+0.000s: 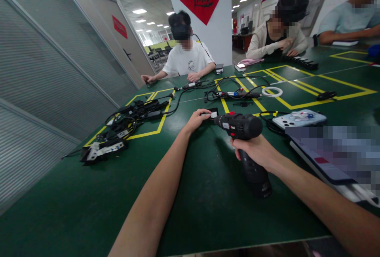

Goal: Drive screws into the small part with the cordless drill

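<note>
My right hand (pixel 257 151) is wrapped round the grip of a black cordless drill (pixel 242 127) with red trim, held level above the green table (pixel 208 193), its nose pointing left. My left hand (pixel 197 119) rests on the table just left of the drill's nose, fingers closed on a small black and white part (pixel 211 113) that sits at the drill's tip.
A heap of black cables and parts (pixel 127 120) lies at the left inside yellow tape lines. More cables and a white ring (pixel 272 91) sit farther back. A phone (pixel 298 118) lies at the right. Three other people sit at the far side.
</note>
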A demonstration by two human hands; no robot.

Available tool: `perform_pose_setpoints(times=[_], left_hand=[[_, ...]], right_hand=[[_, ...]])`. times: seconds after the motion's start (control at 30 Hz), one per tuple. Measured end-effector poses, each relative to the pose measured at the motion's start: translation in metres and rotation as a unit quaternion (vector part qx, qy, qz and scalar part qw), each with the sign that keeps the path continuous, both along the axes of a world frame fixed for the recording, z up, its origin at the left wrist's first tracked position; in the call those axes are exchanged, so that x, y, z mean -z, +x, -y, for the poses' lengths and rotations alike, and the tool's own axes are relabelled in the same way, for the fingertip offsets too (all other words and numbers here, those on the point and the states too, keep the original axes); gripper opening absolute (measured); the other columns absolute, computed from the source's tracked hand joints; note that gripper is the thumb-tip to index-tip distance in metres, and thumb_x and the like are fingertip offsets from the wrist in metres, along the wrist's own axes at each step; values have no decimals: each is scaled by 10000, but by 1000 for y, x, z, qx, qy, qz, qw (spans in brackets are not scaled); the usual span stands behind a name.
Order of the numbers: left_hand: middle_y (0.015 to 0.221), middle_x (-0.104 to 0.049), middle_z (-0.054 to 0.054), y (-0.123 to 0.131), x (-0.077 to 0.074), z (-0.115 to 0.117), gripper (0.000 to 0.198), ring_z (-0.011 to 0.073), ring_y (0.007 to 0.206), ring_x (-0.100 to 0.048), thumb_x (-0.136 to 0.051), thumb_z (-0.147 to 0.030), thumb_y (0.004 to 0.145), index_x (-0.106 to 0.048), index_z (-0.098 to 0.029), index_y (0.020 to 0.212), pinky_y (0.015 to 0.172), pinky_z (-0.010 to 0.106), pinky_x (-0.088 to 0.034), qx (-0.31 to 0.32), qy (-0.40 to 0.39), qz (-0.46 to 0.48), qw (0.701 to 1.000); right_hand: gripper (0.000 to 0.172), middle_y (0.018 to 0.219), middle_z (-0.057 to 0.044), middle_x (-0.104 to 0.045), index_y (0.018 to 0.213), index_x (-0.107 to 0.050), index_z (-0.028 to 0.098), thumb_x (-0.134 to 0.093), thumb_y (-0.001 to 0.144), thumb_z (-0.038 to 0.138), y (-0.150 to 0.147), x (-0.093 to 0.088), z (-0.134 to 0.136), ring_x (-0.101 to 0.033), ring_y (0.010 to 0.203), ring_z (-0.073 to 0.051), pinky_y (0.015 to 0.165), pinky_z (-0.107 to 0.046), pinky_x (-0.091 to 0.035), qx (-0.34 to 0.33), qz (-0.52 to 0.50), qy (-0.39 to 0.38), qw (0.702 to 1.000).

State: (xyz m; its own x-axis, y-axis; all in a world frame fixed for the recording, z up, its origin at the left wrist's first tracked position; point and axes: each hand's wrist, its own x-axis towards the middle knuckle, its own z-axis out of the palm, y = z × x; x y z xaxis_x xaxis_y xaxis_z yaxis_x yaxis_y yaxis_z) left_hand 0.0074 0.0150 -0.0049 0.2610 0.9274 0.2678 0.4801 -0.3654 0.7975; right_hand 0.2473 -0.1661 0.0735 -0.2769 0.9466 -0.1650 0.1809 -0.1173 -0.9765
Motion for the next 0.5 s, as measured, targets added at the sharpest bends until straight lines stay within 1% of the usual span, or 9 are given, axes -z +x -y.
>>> perform_pose_setpoints(times=[0.3, 0.5], left_hand=[[1068, -642, 45, 1, 1, 0, 284, 221, 1071, -546, -590, -355, 754, -693, -214, 978, 1000, 359, -383, -13, 0, -4, 1000], [1075, -644, 50, 0, 3, -2, 290, 220, 1066, -552, -593, -367, 755, -693, -214, 980, 985, 352, -393, -12, 1, 1, 1000]], right_hand=[[66, 502, -3, -582, 736, -582, 157, -574, 695, 209, -1, 5, -2, -536, 458, -129, 474, -246, -376, 1, -10, 6, 1000], [65, 492, -11, -582, 716, -591, 157, -568, 695, 215, 1, 4, -2, -530, 457, -135, 466, -247, -371, 1, 3, 0, 1000]])
